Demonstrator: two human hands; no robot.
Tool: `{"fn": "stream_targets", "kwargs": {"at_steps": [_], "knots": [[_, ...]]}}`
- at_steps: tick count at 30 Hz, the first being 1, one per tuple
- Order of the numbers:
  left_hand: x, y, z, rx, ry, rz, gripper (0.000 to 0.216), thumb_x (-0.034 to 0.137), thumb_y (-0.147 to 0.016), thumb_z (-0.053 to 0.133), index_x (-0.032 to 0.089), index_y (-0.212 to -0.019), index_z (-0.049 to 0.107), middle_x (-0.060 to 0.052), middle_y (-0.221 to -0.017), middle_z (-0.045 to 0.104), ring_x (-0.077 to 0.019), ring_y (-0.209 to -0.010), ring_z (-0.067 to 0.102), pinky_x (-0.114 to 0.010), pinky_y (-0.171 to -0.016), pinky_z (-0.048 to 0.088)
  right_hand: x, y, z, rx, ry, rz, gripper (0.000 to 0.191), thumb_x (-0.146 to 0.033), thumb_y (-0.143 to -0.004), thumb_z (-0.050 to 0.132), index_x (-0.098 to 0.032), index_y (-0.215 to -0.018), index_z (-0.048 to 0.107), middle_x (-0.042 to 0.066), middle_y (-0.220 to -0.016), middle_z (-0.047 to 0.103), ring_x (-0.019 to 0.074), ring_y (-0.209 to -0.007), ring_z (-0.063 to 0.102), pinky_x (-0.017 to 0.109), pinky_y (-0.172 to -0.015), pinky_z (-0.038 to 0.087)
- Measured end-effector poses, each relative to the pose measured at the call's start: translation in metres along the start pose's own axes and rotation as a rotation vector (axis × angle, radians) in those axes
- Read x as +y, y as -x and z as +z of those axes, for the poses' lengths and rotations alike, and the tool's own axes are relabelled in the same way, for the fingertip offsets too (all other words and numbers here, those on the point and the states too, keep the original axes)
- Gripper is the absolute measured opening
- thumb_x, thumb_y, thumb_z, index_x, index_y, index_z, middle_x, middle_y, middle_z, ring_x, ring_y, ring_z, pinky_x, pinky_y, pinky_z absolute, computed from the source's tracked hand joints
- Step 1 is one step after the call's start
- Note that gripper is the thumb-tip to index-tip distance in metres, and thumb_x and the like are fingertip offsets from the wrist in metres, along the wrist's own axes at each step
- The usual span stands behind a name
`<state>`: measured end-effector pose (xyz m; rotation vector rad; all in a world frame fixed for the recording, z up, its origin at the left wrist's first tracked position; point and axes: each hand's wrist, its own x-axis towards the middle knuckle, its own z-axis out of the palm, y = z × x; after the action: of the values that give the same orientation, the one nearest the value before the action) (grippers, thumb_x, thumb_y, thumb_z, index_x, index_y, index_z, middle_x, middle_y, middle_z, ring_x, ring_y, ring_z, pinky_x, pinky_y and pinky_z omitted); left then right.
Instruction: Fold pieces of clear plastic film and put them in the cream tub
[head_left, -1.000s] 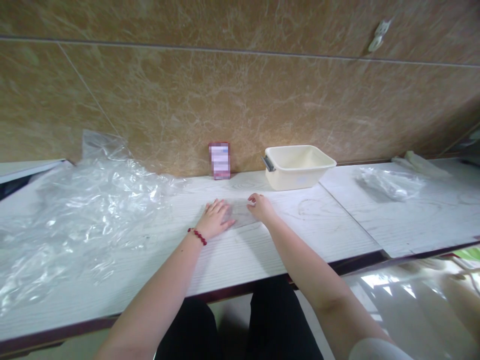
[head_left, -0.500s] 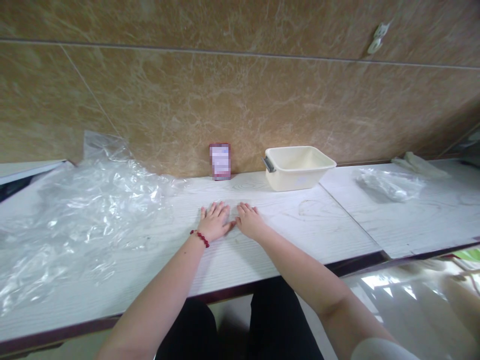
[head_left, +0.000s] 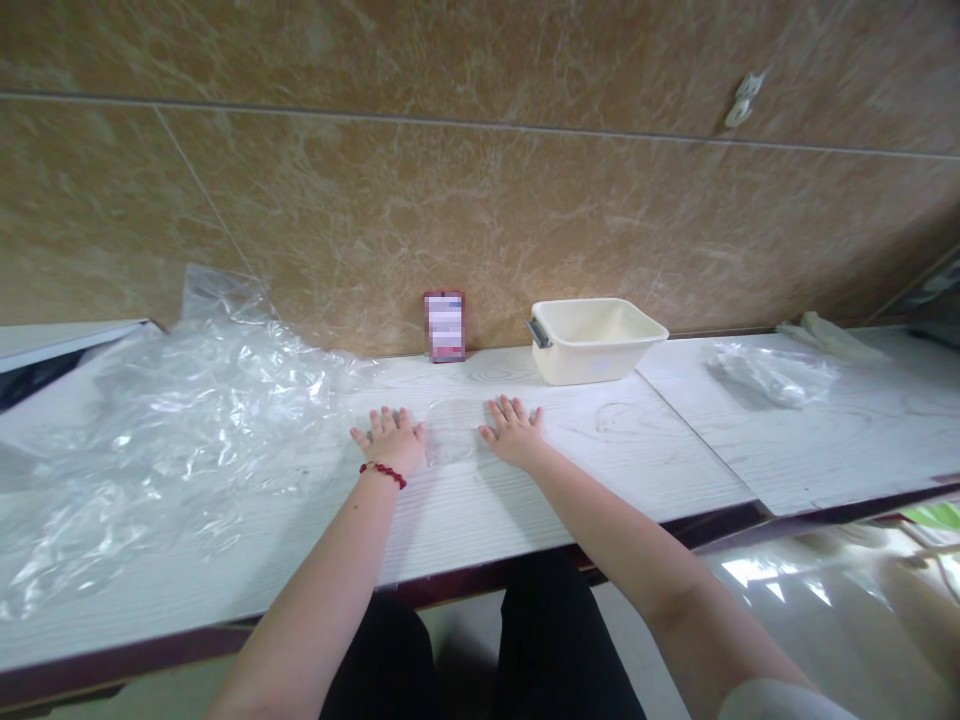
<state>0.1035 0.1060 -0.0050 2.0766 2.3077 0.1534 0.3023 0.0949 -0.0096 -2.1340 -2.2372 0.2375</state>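
Observation:
A small clear plastic bag (head_left: pixel 452 432) lies flat on the white wood-grain table (head_left: pixel 600 470), its outline faint. Just left of it, my left hand (head_left: pixel 391 442) rests palm down with the fingers spread, a red bead bracelet (head_left: pixel 384 472) on the wrist. On the bag's right side my right hand (head_left: pixel 514 432) lies flat, fingers apart. Whether either palm touches the bag's edges is hard to make out. To the left spreads a big heap of crumpled clear plastic bags (head_left: pixel 202 400), close to my left hand.
Against the brown marbled wall stand a phone-like device (head_left: pixel 447 328) with a red edge and a cream plastic bin (head_left: pixel 596 360) with a grey handle. Further right are a bundle of clear plastic (head_left: pixel 776 375) and a pale cloth-like piece (head_left: pixel 840 340). A cable fitting (head_left: pixel 745 100) hangs on the wall.
My hands have slid apart, the left one to the left and the right one slightly right. The clear bag between them shows more plainly. The camera view has shifted a little.

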Motion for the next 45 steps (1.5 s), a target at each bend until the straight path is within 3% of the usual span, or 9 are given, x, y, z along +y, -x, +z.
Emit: {"fn": "stream_targets", "kwargs": {"at_steps": [5, 7, 11, 19, 24, 27, 30, 35, 45], "knots": [[0.032, 0.012, 0.004, 0.071, 0.064, 0.49, 0.048, 0.032, -0.083, 0.019, 0.016, -0.126, 0.031, -0.007, -0.132, 0.032, -0.0203, -0.122, 0.023, -0.042, -0.099, 0.015, -0.002, 0.001, 0.001, 0.02, 0.012, 0.002, 0.059, -0.054, -0.08, 0.013, -0.025, -0.132, 0.013, 0.003, -0.138, 0.008, 0.0262, -0.125, 0.004, 0.06, -0.09, 0.002], [0.045, 0.018, 0.011, 0.05, 0.067, 0.556, 0.048, 0.037, -0.083, 0.019, 0.019, -0.125, 0.032, -0.006, -0.132, 0.033, -0.0204, -0.121, 0.025, -0.043, -0.099, 0.014, -0.002, 0.002, 0.001, 0.026, 0.015, 0.002, 0.059, -0.053, -0.08, 0.014, -0.025, -0.132, 0.013, 0.003, -0.138, 0.009, 0.0264, -0.125, 0.005, 0.06, -0.09, 0.002], [0.054, 0.026, 0.021, 0.047, 0.05, 0.516, 0.053, 0.045, -0.081, 0.019, 0.019, -0.126, 0.031, -0.008, -0.134, 0.027, -0.0238, -0.123, 0.02, -0.047, -0.098, 0.011, -0.003, 0.002, 0.002, 0.045, 0.02, -0.002, 0.058, -0.053, -0.08, 0.014, -0.026, -0.132, 0.014, 0.003, -0.138, 0.01, 0.0263, -0.125, 0.006, 0.06, -0.09, 0.002], [0.034, 0.018, 0.017, -0.074, 0.037, 0.247, 0.067, 0.053, -0.078, 0.015, 0.013, -0.13, 0.023, -0.013, -0.137, 0.017, -0.0276, -0.125, 0.011, -0.05, -0.097, 0.008, 0.01, -0.006, 0.004, 0.028, 0.025, 0.068, 0.057, -0.053, -0.08, 0.011, -0.028, -0.131, 0.012, 0.002, -0.139, 0.008, 0.026, -0.125, 0.005, 0.059, -0.09, 0.004], [0.029, 0.017, 0.009, -0.004, 0.031, 0.175, 0.068, 0.052, -0.078, 0.016, 0.007, -0.128, 0.025, -0.018, -0.135, 0.019, -0.03, -0.125, 0.01, -0.054, -0.096, 0.007, 0.031, -0.001, -0.004, 0.098, 0.021, 0.193, 0.06, -0.051, -0.08, 0.022, -0.02, -0.13, 0.021, 0.011, -0.136, 0.015, 0.031, -0.123, 0.01, 0.058, -0.089, 0.01], [0.035, 0.02, 0.005, 0.073, 0.057, 0.419, 0.065, 0.05, -0.08, 0.015, 0.009, -0.129, 0.023, -0.013, -0.136, 0.018, -0.0246, -0.126, 0.008, -0.048, -0.099, 0.007, 0.039, 0.017, -0.012, 0.193, 0.0, -0.005, 0.052, -0.048, -0.077, 0.035, -0.023, -0.123, 0.035, 0.008, -0.132, 0.027, 0.0278, -0.121, 0.018, 0.053, -0.091, 0.015], [0.043, 0.024, 0.007, 0.017, 0.078, 0.595, 0.066, 0.053, -0.079, 0.015, 0.01, -0.129, 0.022, -0.011, -0.136, 0.021, -0.0224, -0.125, 0.011, -0.043, -0.101, 0.009, 0.044, 0.038, -0.019, 0.253, 0.001, -0.29, 0.037, -0.043, -0.075, 0.045, -0.027, -0.108, 0.05, 0.004, -0.126, 0.037, 0.0231, -0.119, 0.023, 0.049, -0.095, 0.013], [0.049, 0.027, 0.014, -0.052, 0.057, 0.609, 0.072, 0.059, -0.076, 0.016, 0.01, -0.129, 0.025, -0.012, -0.136, 0.021, -0.0244, -0.126, 0.009, -0.044, -0.1, 0.006, 0.046, 0.055, -0.028, 0.238, 0.052, -0.482, 0.019, -0.028, -0.076, 0.047, -0.029, -0.09, 0.061, 0.0, -0.114, 0.05, 0.02, -0.114, 0.032, 0.048, -0.098, 0.004], [0.047, 0.026, 0.016, -0.052, 0.075, 0.611, 0.08, 0.065, -0.071, 0.018, 0.01, -0.129, 0.023, -0.012, -0.136, 0.019, -0.0245, -0.125, 0.01, -0.043, -0.1, 0.004, 0.045, 0.046, -0.035, 0.18, 0.077, -0.644, 0.026, -0.022, -0.081, 0.037, -0.029, -0.092, 0.06, -0.002, -0.111, 0.053, 0.0165, -0.11, 0.036, 0.043, -0.099, 0.003]]}}
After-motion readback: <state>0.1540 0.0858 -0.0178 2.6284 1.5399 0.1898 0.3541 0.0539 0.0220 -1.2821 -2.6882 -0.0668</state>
